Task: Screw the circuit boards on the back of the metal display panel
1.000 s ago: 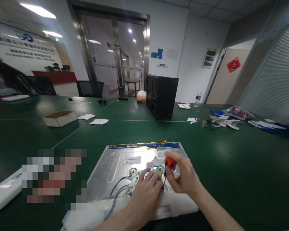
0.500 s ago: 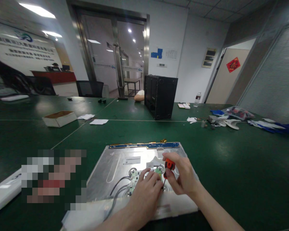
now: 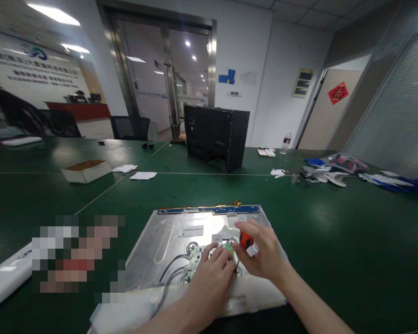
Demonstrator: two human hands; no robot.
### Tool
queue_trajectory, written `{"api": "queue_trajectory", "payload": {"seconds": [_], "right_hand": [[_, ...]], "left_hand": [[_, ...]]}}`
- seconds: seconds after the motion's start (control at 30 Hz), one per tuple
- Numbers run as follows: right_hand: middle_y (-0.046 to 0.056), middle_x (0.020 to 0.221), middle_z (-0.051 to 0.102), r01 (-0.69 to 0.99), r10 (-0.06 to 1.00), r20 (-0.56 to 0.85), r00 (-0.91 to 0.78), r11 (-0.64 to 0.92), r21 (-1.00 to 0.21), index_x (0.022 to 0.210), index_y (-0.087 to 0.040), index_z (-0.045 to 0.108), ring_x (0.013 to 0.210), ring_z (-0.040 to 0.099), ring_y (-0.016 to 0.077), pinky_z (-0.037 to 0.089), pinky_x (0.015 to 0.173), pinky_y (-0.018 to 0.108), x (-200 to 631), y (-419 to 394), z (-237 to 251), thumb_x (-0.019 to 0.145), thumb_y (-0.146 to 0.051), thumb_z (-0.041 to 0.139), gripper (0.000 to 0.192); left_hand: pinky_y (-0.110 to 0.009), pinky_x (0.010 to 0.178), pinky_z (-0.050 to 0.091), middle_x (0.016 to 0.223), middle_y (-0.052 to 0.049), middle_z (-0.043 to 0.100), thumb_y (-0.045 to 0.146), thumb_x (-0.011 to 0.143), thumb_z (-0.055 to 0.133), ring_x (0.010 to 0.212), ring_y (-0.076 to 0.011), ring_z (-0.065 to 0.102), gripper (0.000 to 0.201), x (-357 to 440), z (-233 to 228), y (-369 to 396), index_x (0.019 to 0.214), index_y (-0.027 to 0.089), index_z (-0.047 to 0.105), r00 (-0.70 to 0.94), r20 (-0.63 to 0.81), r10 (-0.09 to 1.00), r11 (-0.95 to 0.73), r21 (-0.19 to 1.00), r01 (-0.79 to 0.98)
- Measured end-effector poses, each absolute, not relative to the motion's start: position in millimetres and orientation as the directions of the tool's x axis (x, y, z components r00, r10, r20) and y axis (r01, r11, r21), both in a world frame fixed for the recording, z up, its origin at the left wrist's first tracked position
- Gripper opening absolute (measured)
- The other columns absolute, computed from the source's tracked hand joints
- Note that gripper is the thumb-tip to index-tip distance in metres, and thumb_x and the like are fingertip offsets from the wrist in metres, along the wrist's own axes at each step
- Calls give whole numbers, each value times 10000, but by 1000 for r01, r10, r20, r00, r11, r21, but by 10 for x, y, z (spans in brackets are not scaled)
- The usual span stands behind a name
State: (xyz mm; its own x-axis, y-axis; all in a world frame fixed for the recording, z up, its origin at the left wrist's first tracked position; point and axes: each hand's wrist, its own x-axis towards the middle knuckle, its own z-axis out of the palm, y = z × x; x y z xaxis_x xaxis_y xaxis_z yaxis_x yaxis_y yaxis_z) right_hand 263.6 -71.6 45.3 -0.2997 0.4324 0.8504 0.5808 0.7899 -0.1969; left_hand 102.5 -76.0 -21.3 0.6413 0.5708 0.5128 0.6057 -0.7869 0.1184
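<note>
A silver metal panel lies in front of me, with a blue strip circuit board along its far edge. My left hand lies over a small green circuit board on the panel, its fingers stretched across it and covering much of it. Grey cables run from that board toward me. Between thumb and fingers, my right hand holds a screwdriver with a red and black handle. Its thin shaft points down beside my left fingers, and the tip is hidden.
Across the green table stands a black computer case. A white open box and papers lie to the left, a white object nearer. Bags, gloves and metal parts sit on the right.
The black case has turned, now showing a wide side. My right fingers have shifted around the screwdriver handle, the thumb moving up. My left hand stays put.
</note>
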Motion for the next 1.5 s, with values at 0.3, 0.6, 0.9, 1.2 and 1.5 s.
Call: {"api": "queue_trajectory", "payload": {"seconds": [0.3, 0.6, 0.9, 1.2, 1.5], "right_hand": [[27, 795, 583, 541, 449, 843, -296, 807, -239, 1214, -194, 424, 609, 549, 146, 428, 513, 262, 2626, -717, 449, 774, -104, 467, 451], [-15, 712, 576, 612, 421, 860, -288, 772, -172, 1119, -214, 448, 528, 528, 118, 391, 491, 233, 2623, -699, 415, 843, -209, 536, 290], [83, 918, 601, 520, 463, 829, -312, 814, -259, 1227, -166, 421, 734, 576, 175, 461, 591, 294, 2643, -747, 485, 789, -117, 420, 441], [-9, 711, 522, 621, 405, 874, -268, 767, -164, 1117, -193, 443, 555, 488, 122, 377, 508, 236, 2604, -689, 419, 827, -176, 563, 314], [55, 848, 579, 504, 442, 832, -335, 830, -238, 1236, -163, 405, 656, 548, 160, 431, 566, 281, 2646, -724, 457, 813, -162, 459, 427]], "left_hand": [[-438, 988, 318, 911, -31, 616, 128, 787, 565, 907, -217, 539, 131, 1025, -206, -755, 887, 206, 596, 644, 506, 574, -789, 128, 601], [-435, 1000, 299, 974, -38, 628, 176, 823, 566, 952, -224, 537, 133, 1024, -241, -746, 945, 212, 603, 653, 490, 578, -786, 118, 607], [-429, 1002, 299, 924, -19, 611, 125, 785, 572, 916, -209, 541, 132, 1025, -189, -759, 890, 204, 578, 659, 479, 580, -785, 111, 610], [-435, 996, 306, 967, -36, 624, 157, 807, 585, 951, -222, 543, 148, 1025, -230, -745, 946, 209, 595, 655, 488, 576, -785, 109, 610], [-435, 998, 301, 950, -29, 621, 153, 787, 598, 935, -220, 545, 135, 1028, -189, -761, 911, 203, 591, 661, 473, 582, -781, 102, 616]]}}
